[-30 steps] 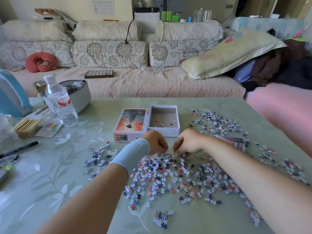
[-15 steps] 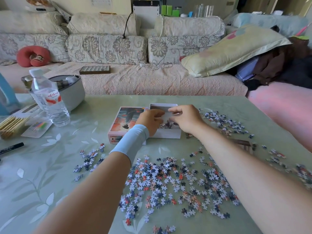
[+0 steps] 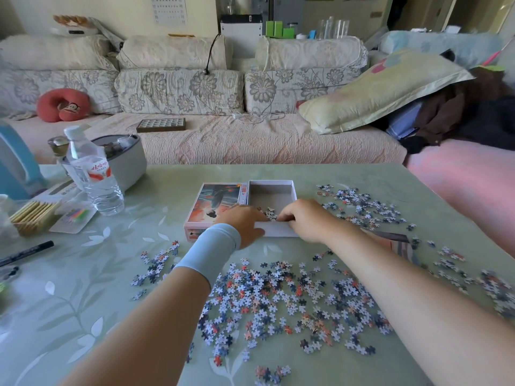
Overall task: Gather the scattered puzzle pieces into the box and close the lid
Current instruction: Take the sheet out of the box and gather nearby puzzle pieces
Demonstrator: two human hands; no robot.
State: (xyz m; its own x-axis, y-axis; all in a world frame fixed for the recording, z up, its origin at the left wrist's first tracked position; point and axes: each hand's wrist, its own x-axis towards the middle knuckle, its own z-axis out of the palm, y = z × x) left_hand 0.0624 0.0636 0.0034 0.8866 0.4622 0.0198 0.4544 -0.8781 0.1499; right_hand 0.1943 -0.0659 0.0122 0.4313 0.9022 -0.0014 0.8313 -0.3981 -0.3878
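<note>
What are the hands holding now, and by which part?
Cannot tell: left hand and right hand curl over the near wall of the box, fingertips hidden.

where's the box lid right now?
Head view, mid-frame: the lid lies picture side up on the table, directly against the left side of the open box and right of the water bottle. The left hand covers its near right corner.
</note>
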